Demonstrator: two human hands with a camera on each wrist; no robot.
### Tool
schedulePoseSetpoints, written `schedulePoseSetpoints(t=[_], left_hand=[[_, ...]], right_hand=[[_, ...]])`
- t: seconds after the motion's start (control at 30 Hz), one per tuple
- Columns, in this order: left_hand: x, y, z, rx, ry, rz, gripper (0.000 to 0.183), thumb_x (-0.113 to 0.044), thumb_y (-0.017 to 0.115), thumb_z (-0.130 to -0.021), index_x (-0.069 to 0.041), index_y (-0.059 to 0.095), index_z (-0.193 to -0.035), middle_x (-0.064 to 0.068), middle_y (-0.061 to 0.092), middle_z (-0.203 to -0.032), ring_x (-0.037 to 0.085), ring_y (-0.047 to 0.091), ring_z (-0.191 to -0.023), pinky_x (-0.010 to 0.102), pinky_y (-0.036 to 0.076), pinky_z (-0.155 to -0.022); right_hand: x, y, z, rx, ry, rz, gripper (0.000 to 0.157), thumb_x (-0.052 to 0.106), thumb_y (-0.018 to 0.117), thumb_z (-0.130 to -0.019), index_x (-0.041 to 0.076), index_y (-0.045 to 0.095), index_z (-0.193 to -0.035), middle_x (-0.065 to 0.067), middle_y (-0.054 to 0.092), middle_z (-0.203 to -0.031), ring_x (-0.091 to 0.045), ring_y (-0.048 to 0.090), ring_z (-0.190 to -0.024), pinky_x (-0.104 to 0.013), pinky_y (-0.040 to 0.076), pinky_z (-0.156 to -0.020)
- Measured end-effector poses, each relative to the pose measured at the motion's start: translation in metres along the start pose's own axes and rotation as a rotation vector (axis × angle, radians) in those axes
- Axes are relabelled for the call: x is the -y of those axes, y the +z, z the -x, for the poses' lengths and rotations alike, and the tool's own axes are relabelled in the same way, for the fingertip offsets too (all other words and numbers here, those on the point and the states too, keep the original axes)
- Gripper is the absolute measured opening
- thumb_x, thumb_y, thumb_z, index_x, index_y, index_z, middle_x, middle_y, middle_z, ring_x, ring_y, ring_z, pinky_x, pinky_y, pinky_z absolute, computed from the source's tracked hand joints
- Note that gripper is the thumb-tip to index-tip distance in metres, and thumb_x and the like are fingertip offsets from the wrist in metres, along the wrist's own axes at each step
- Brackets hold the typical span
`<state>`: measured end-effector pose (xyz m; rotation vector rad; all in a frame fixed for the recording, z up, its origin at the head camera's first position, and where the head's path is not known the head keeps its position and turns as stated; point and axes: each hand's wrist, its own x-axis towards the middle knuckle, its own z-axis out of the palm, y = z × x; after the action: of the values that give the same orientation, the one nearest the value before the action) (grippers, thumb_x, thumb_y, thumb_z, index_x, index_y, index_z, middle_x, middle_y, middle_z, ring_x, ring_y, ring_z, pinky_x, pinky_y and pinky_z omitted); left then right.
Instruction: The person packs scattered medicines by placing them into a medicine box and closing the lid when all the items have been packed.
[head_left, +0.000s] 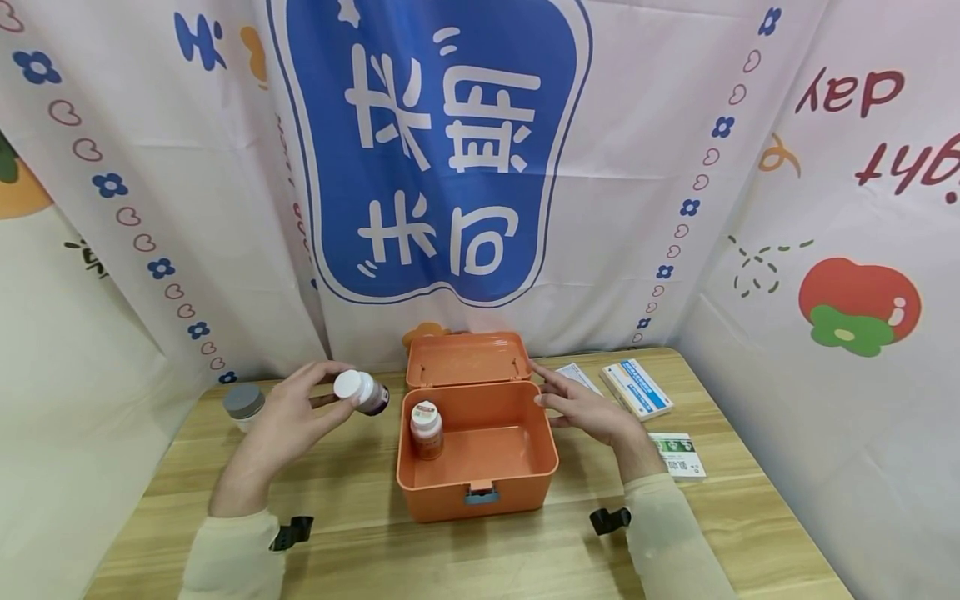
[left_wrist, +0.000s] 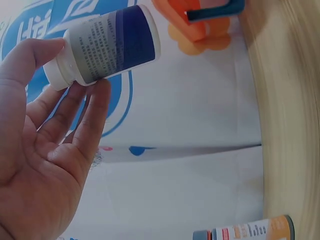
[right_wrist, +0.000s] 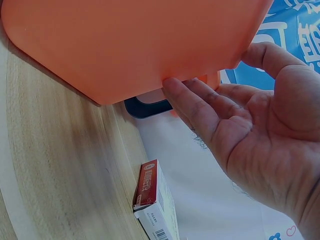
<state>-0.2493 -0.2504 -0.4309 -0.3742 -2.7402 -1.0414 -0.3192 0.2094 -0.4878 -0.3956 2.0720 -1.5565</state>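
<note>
In the head view, my left hand [head_left: 303, 404] pinches a white-capped pill bottle [head_left: 362, 392] left of the orange storage box [head_left: 480, 500]. The bottle is tilted. From the left wrist, the bottle [left_wrist: 112, 45] shows a blue and grey printed label, thumb and fingertips around its cap end. My right hand [head_left: 581, 406] grips the box at its rear right, thumb at the rim. In the right wrist view its fingers [right_wrist: 192, 105] rest against the box wall [right_wrist: 125, 45]. Inside the box, a second white-capped bottle [head_left: 427, 429] stands upright at the left.
The box lid [head_left: 471, 360] stands raised at the back. A grey-lidded jar [head_left: 244, 406] is at the table's left. Right of the box lie a blue-and-white medicine box [head_left: 636, 389], a green-and-white one [head_left: 677, 456] and a partly hidden pack [head_left: 577, 377]. A printed curtain [head_left: 622, 208] hangs behind.
</note>
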Motion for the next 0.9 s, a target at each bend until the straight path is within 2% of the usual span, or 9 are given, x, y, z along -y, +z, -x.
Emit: schedulePoseSetpoints(t=[0.23, 0.47, 0.9], left_hand=[[-0.013, 0.006, -0.001, -0.021, 0.022, 0.006, 0.04, -0.032, 0.077, -0.097, -0.023, 0.063, -0.134, 0.005, 0.063, -0.138, 0.03, 0.06, -0.132, 0.05, 0.062, -0.101], [-0.028, 0.014, -0.001, -0.045, 0.113, 0.038, 0.042, -0.02, 0.081, -0.094, -0.021, 0.065, -0.133, 0.001, 0.065, -0.135, 0.024, 0.063, -0.128, 0.043, 0.063, -0.099], [-0.044, 0.033, -0.003, -0.026, 0.242, 0.07, 0.044, -0.012, 0.082, -0.091, -0.022, 0.066, -0.132, -0.003, 0.066, -0.132, 0.016, 0.067, -0.119, 0.04, 0.063, -0.099]], right_hand=[[0.0, 0.0, -0.001, 0.004, -0.007, -0.004, 0.072, 0.031, 0.058, -0.109, 0.039, 0.019, -0.168, -0.013, 0.041, -0.168, -0.033, 0.047, -0.152, -0.05, 0.054, -0.115], [-0.001, 0.0, -0.002, 0.009, -0.015, -0.011, 0.072, 0.032, 0.058, -0.109, 0.039, 0.018, -0.169, -0.014, 0.04, -0.168, -0.033, 0.047, -0.152, -0.049, 0.054, -0.115], [-0.001, 0.0, -0.001, 0.01, -0.006, 0.006, 0.072, 0.033, 0.058, -0.109, 0.039, 0.018, -0.169, -0.013, 0.042, -0.167, -0.033, 0.049, -0.151, -0.05, 0.053, -0.115]])
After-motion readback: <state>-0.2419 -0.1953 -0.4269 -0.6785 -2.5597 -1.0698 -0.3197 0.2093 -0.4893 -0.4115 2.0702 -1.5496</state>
